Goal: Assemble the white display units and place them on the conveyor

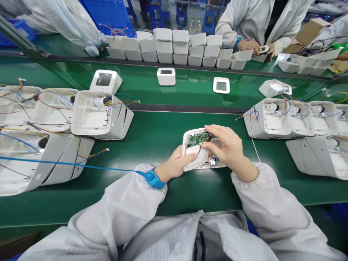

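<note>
So from the head cam, my left hand [181, 163] is gripping the lower left of a white rounded plastic housing [193, 149] with a green circuit board [197, 139], while my right hand [224, 143] is pinching its upper right edge. The housing's hovering over the glossy green worktop [152, 145]; wired white plastic shells [277, 121] are sitting well off either side of it.

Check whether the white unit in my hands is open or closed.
Open: on the white unit, the green circuit board lies exposed, its chips and components visible.
</note>
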Motion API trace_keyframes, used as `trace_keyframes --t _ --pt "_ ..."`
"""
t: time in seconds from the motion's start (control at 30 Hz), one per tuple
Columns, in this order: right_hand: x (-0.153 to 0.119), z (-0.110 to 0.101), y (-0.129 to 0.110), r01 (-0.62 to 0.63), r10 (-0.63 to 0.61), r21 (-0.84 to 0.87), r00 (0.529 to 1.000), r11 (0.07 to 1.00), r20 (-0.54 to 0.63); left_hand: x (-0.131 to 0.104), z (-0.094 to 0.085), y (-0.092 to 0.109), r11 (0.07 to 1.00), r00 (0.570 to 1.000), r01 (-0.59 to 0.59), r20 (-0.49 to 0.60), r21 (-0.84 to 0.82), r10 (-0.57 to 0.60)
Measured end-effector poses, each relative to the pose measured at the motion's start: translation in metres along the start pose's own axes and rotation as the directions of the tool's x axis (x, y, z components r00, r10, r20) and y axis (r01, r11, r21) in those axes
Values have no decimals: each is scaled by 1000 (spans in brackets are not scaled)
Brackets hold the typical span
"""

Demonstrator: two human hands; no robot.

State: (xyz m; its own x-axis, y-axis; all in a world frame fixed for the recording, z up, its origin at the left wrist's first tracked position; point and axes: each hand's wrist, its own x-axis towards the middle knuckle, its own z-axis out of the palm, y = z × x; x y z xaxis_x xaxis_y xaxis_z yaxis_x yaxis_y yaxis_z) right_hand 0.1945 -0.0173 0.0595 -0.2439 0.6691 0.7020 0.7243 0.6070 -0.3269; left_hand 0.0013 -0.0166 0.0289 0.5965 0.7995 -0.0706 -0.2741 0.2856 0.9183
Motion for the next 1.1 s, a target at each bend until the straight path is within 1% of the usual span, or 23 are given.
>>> trace_keyframes --t 0.07,0.13,0.23,0.3,0.37,0.43,0.47,0.5,0.53,0.57,0.63,0.67,0.7,0.73,0.8,0.83,0.87,0.9,0.97,1.0,1.03,1.07,1.1 --pt "0 0 0 -36 36 21 999 999 -3 0 0 0 1000 1000 -4 14 -6 4" --pt "2 0 2 -91 89 95 996 991 24 1 0 0 1000 1000 1 15 -25 0" --pt "5 -2 6 -231 206 253 971 939 123 5 -4 3 1000 1000 -4 24 -17 5" --pt "6 -5 7 -328 278 317 941 890 192 8 -12 9 994 996 -78 57 73 74" --pt "6 -7 6 -356 311 349 933 867 181 12 -22 17 953 973 -228 66 200 219" --pt "5 -8 1 -288 264 329 957 899 118 15 -32 24 868 922 -370 18 331 386" --pt "5 -7 -2 -220 199 286 975 933 98 16 -35 26 823 898 -399 -9 405 440" --pt "6 -5 -5 -137 115 224 987 965 109 16 -37 27 782 888 -393 -22 484 460" --pt "6 -3 -8 -43 18 157 988 987 153 16 -37 28 741 894 -361 -15 567 447" --pt "7 -1 -10 57 -78 100 973 993 219 16 -35 28 696 914 -317 12 644 406" --pt "11 1 -12 225 -228 49 906 973 356 16 -30 25 613 955 -246 79 751 286" --pt "14 0 -12 273 -271 54 879 961 392 16 -28 23 586 964 -232 102 776 247" --pt "16 -2 -9 286 -287 63 874 956 392 16 -26 21 569 964 -234 112 788 241" --pt "20 -7 -6 259 -262 58 896 964 359 17 -25 18 561 960 -244 114 791 257" --pt "26 -17 3 102 -104 21 960 995 258 19 -25 12 557 931 -303 117 773 345" --pt "28 -22 6 17 -17 4 968 1000 251 21 -24 8 558 907 -355 130 750 402" --pt "30 -25 9 -40 45 -23 954 999 296 23 -24 4 560 878 -414 153 718 453" --pt "31 -26 10 -59 79 -65 921 996 381 24 -23 -1 566 852 -471 180 676 492" --pt "30 -22 7 5 90 -160 810 987 580 26 -20 -10 602 815 -549 214 580 538" --pt "29 -18 3 57 95 -210 755 976 649 27 -18 -14 635 815 -559 213 533 538" --pt "27 -12 -1 103 108 -258 718 961 688 27 -17 -17 677 824 -553 202 486 529" --pt "25 -7 -4 135 118 -292 699 947 705 27 -16 -20 722 837 -540 183 433 516" --pt "23 -2 -7 152 120 -308 694 939 710 27 -15 -21 764 848 -526 162 374 504"
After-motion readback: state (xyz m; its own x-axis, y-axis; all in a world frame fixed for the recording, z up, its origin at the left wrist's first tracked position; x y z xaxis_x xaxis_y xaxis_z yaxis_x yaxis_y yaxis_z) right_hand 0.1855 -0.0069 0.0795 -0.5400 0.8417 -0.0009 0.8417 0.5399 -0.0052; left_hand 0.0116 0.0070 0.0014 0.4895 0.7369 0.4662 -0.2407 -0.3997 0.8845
